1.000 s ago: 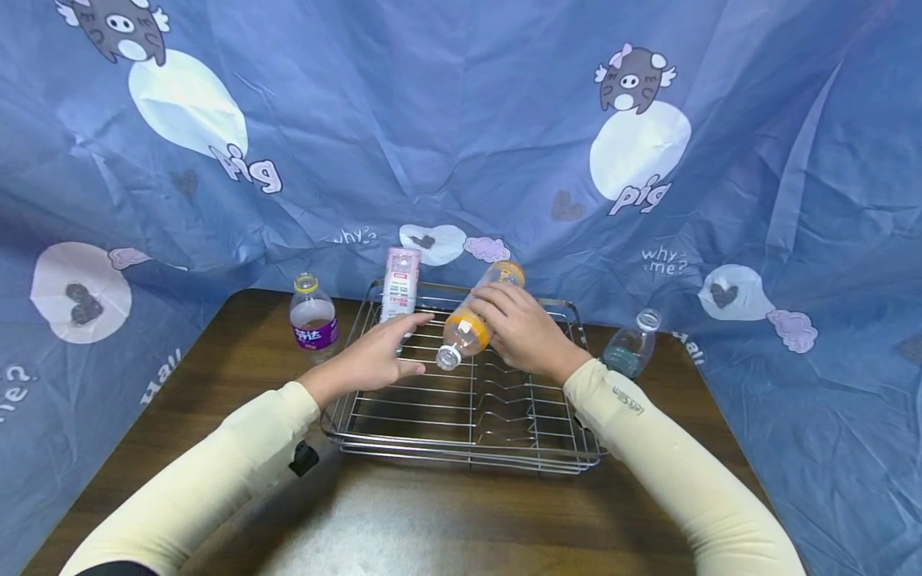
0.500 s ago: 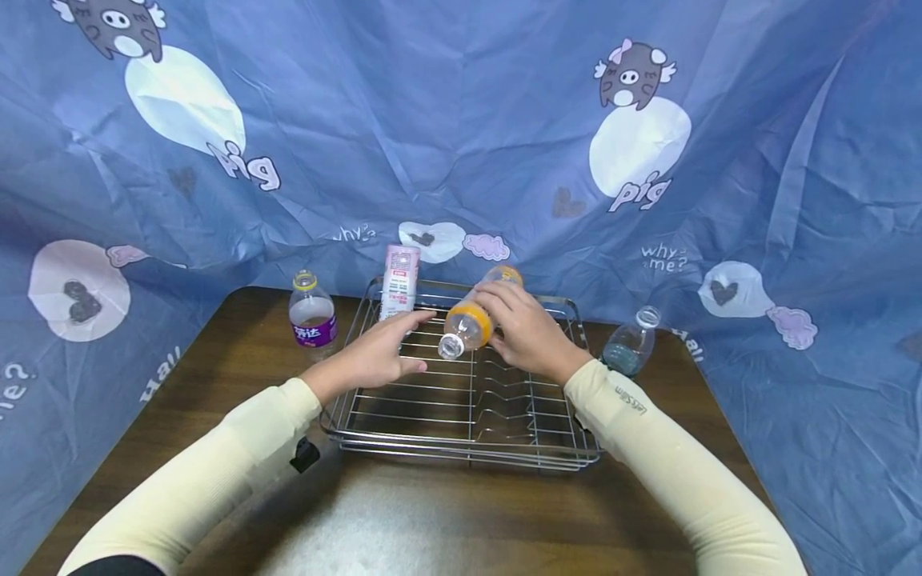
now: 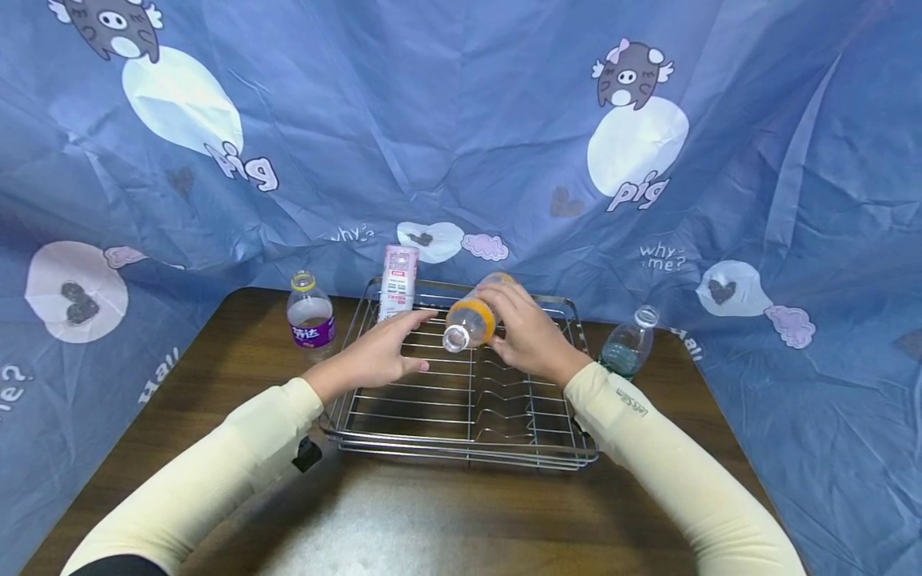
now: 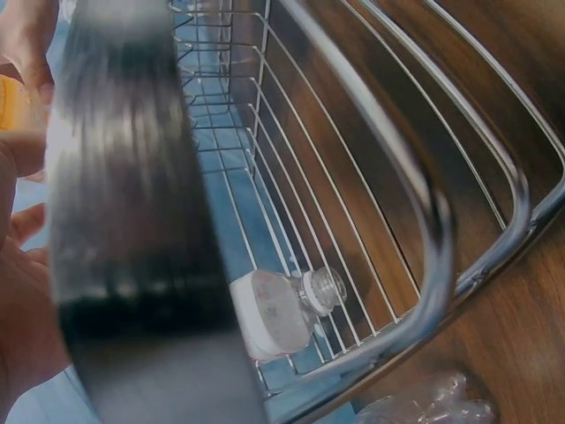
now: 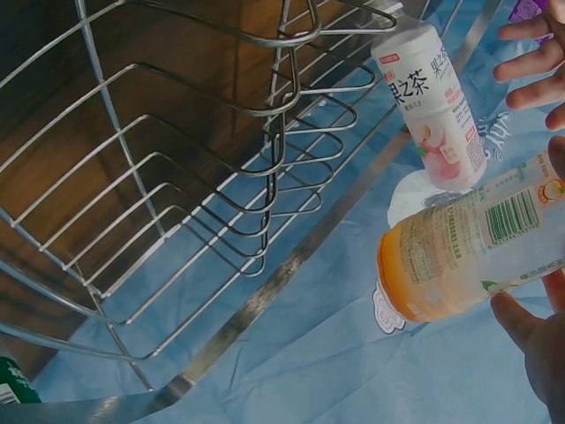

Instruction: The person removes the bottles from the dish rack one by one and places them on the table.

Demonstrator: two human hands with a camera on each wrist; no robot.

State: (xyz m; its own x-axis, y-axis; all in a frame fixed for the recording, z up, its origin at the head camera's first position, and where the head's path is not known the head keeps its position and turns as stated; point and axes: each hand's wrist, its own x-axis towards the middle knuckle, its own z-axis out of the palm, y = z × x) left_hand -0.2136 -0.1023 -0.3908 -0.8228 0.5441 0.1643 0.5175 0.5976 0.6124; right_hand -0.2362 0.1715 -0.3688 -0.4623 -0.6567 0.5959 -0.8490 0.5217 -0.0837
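My right hand (image 3: 529, 332) grips a clear plastic bottle with orange label bands (image 3: 471, 316) round its body. The bottle is tilted over the wire dish rack (image 3: 410, 396), its uncapped mouth towards me; in the right wrist view its orange base and printed label (image 5: 481, 234) show. My left hand (image 3: 378, 352) is held over the rack's left part with fingers and thumb spread, nothing between them. Behind it a white and pink bottle (image 3: 398, 280) stands upside down in the rack's back left corner, its neck (image 4: 322, 290) among the wires in the left wrist view.
A bottle with a purple label (image 3: 312, 320) stands on the brown table (image 3: 403, 520) left of the rack. To the right stands a clear bottle with a greenish lower part (image 3: 629, 348), partly behind my sleeve. A blue printed cloth (image 3: 461, 144) hangs behind the table.
The orange-banded bottle has turned in my right hand's grip, its mouth shifting slightly right and up and pointing more towards me. My left hand has barely moved.
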